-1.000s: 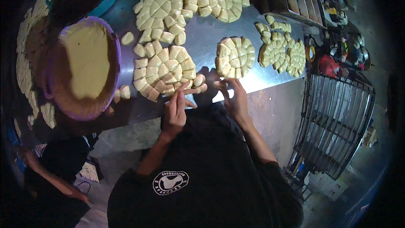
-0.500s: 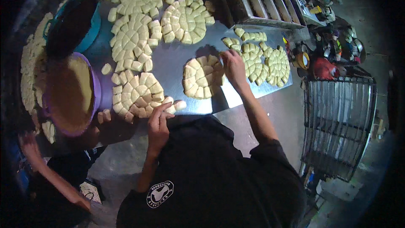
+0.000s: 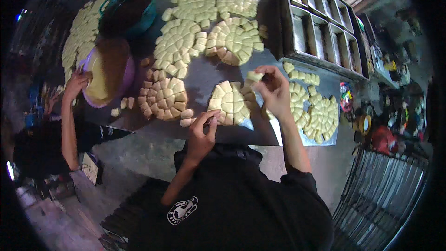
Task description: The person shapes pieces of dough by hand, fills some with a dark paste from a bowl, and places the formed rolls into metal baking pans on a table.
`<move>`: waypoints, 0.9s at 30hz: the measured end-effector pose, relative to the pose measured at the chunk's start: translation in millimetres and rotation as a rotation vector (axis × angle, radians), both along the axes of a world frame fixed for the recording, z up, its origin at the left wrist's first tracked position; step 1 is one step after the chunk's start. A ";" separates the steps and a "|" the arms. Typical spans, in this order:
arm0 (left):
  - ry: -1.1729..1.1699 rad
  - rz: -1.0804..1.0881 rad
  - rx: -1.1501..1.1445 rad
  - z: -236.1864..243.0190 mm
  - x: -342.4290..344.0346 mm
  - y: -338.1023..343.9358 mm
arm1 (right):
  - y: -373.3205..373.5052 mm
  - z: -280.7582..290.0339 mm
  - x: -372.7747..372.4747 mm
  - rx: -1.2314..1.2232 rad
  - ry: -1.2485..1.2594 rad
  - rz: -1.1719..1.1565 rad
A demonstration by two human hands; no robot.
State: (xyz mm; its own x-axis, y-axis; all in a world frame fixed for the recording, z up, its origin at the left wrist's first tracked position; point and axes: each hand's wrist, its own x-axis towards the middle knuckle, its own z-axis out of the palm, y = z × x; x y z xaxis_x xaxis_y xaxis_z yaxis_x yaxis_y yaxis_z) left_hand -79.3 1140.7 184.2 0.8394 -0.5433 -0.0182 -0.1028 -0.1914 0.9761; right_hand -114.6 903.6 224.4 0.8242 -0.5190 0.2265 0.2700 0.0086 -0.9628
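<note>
On inspection, the right hand (image 3: pixel 274 90) is raised over the right side of the metal table (image 3: pixel 200 78), thumb and fingers closed on a small dough piece (image 3: pixel 254 76), held clear of the surface. The left hand (image 3: pixel 203 135) rests at the near left edge of the middle round cluster (image 3: pixel 227 102), fingertips close together; whether they pinch a piece cannot be told. Division of the dough appears complete in this cluster, in the left round cluster (image 3: pixel 165 97) and in the right-hand clusters (image 3: pixel 324 116), all scored or parted into segments. Two loose pieces (image 3: pixel 187 113) lie between the left and middle clusters. Handling of the segments looks far from finished: most lie grouped on the table, and in the compartmented metal tray (image 3: pixel 324 67) dough is visible in one far corner compartment only. A co-worker's hand (image 3: pixel 76 83) is at the purple tub (image 3: pixel 127 72), at the left.
</note>
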 end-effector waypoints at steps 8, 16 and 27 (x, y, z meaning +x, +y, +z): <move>-0.716 0.249 -0.299 50.5 58.8 -5.3 | 82.6 53.5 36.9 -0.036 -0.072 0.201; -0.619 0.094 -1.028 50.7 130.3 33.2 | 186.2 77.6 104.7 0.320 0.105 0.542; 0.113 0.503 -0.903 35.2 241.8 113.9 | 223.8 78.3 348.1 -0.627 0.183 0.548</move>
